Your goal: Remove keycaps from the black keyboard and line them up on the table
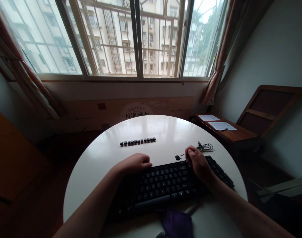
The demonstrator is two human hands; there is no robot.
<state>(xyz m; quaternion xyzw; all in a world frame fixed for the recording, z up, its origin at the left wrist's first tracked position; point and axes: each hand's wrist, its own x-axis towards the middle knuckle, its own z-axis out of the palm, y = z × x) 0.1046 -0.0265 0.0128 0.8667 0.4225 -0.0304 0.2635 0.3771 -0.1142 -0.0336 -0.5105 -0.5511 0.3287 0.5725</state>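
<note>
A black keyboard [165, 185] lies on the round white table [103, 172] in front of me. My left hand [134, 163] rests at the keyboard's far left corner, fingers curled closed against its edge. My right hand [197, 163] sits over the keyboard's upper right part, its fingers pinched at the top edge near the cable; what they hold is hidden. A row of several loose black keycaps [138, 141] lies farther back on the table. The keyboard's coiled cable [204, 146] with its plug [177, 157] lies just beyond my right hand.
A purple object [177, 223] lies at the table's near edge. A low wooden bench [227, 130] with papers [221, 125] stands to the right, a wooden frame leaning behind it. A cardboard panel [131, 110] leans under the window. Curtains hang at both sides.
</note>
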